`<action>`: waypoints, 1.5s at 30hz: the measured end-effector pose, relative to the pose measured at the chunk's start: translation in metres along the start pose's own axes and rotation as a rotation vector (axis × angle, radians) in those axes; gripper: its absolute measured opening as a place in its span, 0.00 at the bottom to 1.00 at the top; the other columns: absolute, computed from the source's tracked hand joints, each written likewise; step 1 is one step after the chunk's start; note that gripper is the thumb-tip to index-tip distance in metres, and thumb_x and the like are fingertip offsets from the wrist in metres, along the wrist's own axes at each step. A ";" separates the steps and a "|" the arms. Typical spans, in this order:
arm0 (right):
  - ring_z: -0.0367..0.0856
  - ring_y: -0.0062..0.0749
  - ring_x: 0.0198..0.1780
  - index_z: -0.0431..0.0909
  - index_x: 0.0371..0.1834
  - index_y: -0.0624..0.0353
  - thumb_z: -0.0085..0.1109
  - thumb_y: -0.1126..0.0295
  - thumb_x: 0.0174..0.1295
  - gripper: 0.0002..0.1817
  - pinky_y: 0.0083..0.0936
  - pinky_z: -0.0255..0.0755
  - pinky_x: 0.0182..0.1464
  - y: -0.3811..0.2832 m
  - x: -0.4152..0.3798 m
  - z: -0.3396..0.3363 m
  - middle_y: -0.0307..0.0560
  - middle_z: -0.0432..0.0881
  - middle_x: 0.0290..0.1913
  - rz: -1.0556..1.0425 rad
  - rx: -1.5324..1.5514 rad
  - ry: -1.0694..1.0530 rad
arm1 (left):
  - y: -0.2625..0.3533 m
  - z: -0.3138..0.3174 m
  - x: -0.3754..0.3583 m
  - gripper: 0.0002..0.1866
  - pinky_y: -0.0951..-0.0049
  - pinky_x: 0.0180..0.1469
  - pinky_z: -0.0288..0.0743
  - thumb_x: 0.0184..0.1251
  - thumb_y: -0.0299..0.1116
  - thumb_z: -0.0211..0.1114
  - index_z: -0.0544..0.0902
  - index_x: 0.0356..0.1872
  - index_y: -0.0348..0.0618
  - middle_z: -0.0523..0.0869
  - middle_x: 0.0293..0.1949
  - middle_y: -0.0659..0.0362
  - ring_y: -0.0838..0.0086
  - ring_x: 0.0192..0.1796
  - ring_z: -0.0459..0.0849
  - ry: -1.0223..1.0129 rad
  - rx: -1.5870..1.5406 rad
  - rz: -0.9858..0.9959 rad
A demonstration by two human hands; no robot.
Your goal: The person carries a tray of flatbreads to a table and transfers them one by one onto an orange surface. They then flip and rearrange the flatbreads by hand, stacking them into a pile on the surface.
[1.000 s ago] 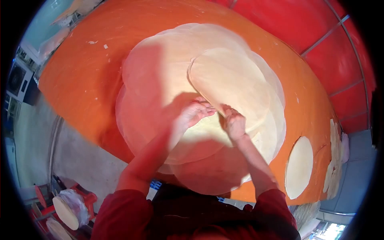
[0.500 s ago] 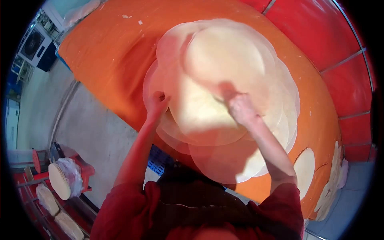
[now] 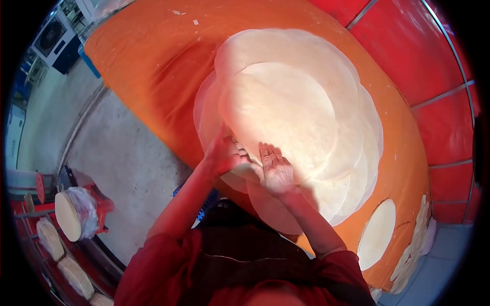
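Left hand (image 3: 226,154) has come beside right hand (image 3: 277,174), left fingers' hold unclear, right fingers outstretched over pale sheet (image 3: 291,107).

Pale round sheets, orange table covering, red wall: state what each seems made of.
Pale round sheets: likely rolled dough; matte, thin, with overlapping edges faintly visible. Orange table covering: probably cloth; dull, with soft creases. Red wall: perhaps glazed tile or plastic panels; smooth, with glossy highlights and straight grey seams.

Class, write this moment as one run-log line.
left hand: at near edge of top sheet | right hand: beside left hand, fingers extended | top sheet: on overlapping round sheets | surface: orange table
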State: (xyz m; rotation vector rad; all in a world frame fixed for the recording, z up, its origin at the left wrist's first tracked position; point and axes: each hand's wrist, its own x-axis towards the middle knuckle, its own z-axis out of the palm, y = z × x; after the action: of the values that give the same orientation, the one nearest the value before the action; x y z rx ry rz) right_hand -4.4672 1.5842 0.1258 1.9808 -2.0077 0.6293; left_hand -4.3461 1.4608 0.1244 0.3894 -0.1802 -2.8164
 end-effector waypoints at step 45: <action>0.75 0.34 0.42 0.65 0.28 0.62 0.57 0.80 0.48 0.09 0.30 0.68 0.52 0.157 -0.195 -0.060 0.48 0.75 0.37 1.323 0.856 0.668 | -0.065 -0.031 0.074 0.22 0.68 0.54 0.63 0.63 0.41 0.46 0.65 0.53 0.36 0.73 0.50 0.52 0.63 0.53 0.69 0.647 1.987 0.315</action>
State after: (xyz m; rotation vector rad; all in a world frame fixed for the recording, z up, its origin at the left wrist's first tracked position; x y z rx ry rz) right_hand -4.6219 1.7814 0.0671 0.0917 -2.4490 2.2647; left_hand -4.4228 1.4981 0.0660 1.2927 -2.3880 -1.1049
